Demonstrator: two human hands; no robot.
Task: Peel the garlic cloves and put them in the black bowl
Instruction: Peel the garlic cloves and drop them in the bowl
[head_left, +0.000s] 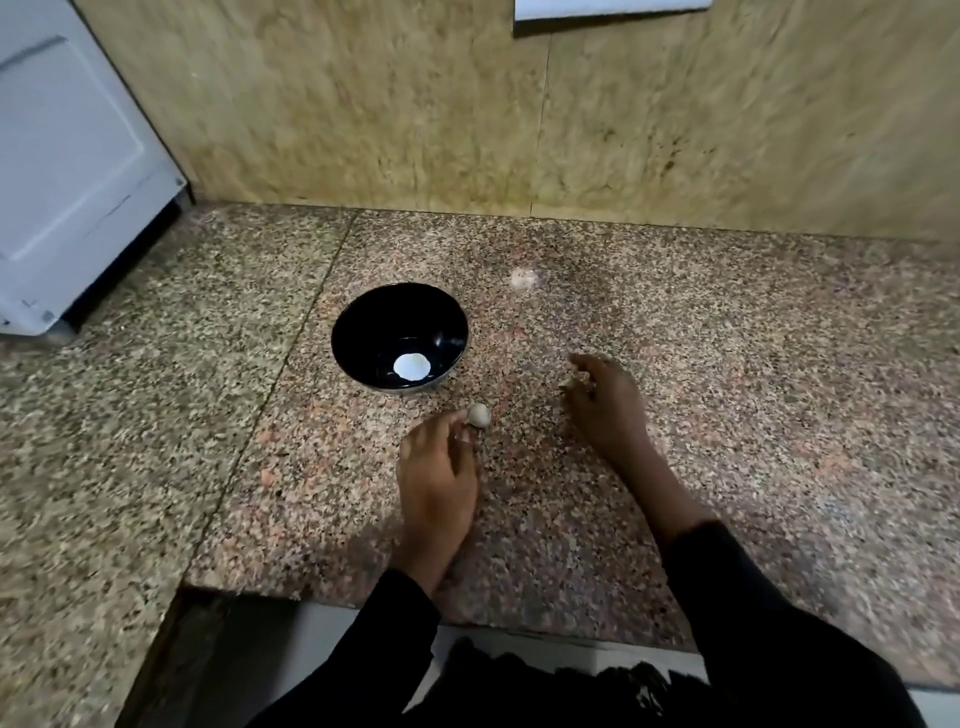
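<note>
a: what are the hands doing?
b: the left hand (439, 467) touches a garlic clove (479, 414) with its fingertips, likely to pick it up for peeling. the right hand (605, 402) hovers spread, seemingly empty, though blurred.
a: and around them?
b: the black bowl (363, 338) sits just beyond on the desk (727, 415), near for dropping, holding something pale, perhaps a peeled clove.

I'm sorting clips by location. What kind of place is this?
Probably a home kitchen: a speckled granite counter against a stone-tiled wall, with a black bowl and a garlic clove at the left hand.
</note>
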